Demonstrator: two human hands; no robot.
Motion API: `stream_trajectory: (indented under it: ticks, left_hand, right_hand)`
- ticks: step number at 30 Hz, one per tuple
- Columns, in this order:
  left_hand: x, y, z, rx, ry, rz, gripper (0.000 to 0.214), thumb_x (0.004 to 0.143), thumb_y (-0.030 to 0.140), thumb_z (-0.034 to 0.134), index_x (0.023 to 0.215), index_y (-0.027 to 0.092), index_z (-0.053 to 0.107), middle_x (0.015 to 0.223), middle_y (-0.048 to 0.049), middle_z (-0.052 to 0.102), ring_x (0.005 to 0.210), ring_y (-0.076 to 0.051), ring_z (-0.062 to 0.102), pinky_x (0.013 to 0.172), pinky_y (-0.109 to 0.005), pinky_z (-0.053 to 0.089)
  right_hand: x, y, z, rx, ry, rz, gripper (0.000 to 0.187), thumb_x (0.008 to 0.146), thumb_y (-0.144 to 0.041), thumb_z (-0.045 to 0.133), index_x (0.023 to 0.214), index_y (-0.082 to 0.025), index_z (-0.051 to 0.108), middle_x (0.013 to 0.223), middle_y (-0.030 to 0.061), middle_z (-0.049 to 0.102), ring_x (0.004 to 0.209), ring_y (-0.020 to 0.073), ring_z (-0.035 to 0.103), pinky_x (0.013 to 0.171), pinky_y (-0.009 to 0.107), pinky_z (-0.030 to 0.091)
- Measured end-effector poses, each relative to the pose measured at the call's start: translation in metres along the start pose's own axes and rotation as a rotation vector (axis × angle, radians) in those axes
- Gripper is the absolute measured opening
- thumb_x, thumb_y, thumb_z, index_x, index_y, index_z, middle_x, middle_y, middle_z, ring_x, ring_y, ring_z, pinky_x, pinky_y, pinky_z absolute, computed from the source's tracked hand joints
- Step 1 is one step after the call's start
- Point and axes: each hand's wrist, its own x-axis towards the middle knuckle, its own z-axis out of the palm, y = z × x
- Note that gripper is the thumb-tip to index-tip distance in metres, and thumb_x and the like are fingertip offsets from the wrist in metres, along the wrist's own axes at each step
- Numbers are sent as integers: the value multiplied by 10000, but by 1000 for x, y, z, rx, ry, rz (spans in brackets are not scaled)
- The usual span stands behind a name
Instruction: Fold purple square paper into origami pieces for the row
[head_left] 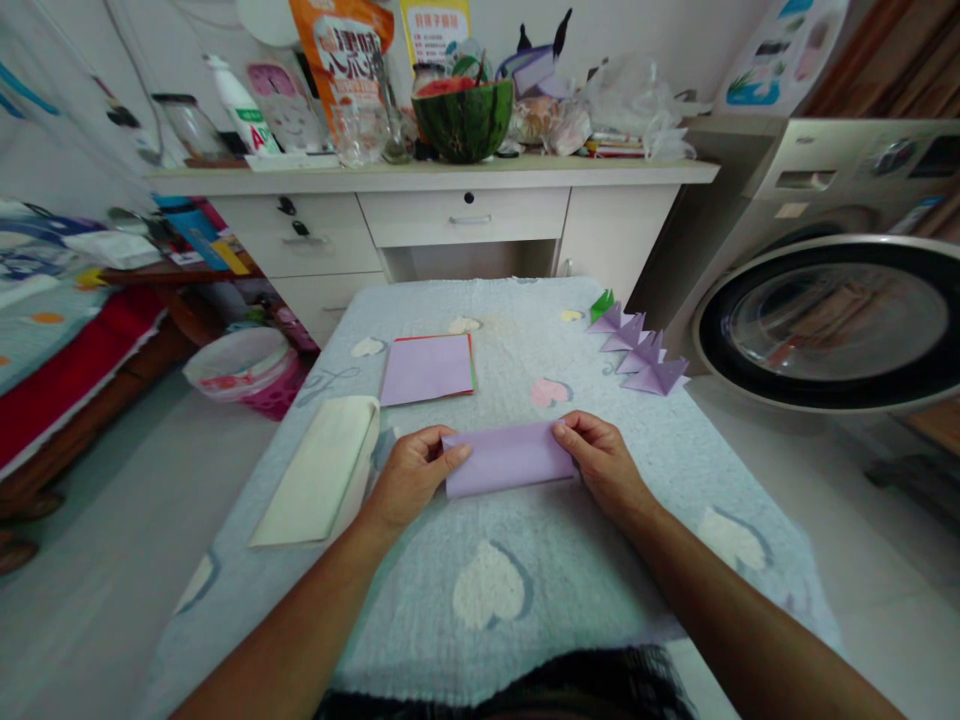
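Blue tblcloth [510, 370], folded lilac ppr [510, 460].

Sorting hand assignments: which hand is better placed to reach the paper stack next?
Likely the left hand: the paper stack lies just beyond it. The right hand is farther away, at the opposite end of the folded purple sheet. Both hands grip that sheet.
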Motion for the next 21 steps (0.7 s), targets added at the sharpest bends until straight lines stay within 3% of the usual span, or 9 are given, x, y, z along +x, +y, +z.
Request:
stream_trajectory:
  ticks: [21]
  left_hand:
    - [0, 2, 1, 47, 65, 42, 269, 768, 405, 688, 758, 139, 646, 627, 28, 517, 577, -89, 445, 540, -206, 331]
  right_hand:
    - [2, 0, 0, -157, 38, 16, 345, 778, -505, 649, 680, -190, 549, 591, -45, 430, 540, 104, 362, 494, 237, 264]
